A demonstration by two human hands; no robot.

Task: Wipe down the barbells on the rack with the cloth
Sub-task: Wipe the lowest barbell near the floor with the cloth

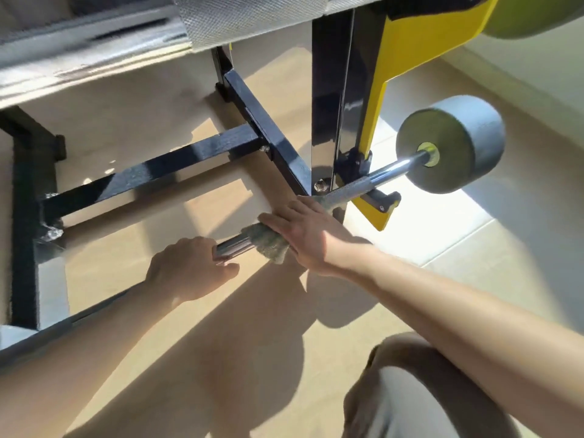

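Rack upright [328,90]: glossy black.
Bracket plate [420,42], right of the upright: bright yellow.
Barbell shaft [388,170], crossing the foot of the upright: mirror chrome, with a dull silver cross-hatched band beside the upright.
Weight head [471,137], right of the upright: grey rim, olive-green face, yellow ring [435,158] at its centre.
Cloth [268,240], lower left of the upright: mottled grey-green.
Base bars [151,172], left of the upright: black with a blue sheen.
Upper bar [252,17], above left of the upright: silver, diamond-knurled.
Floor [142,112]: tan.
Tiles [474,248], right of the upright: whitish.
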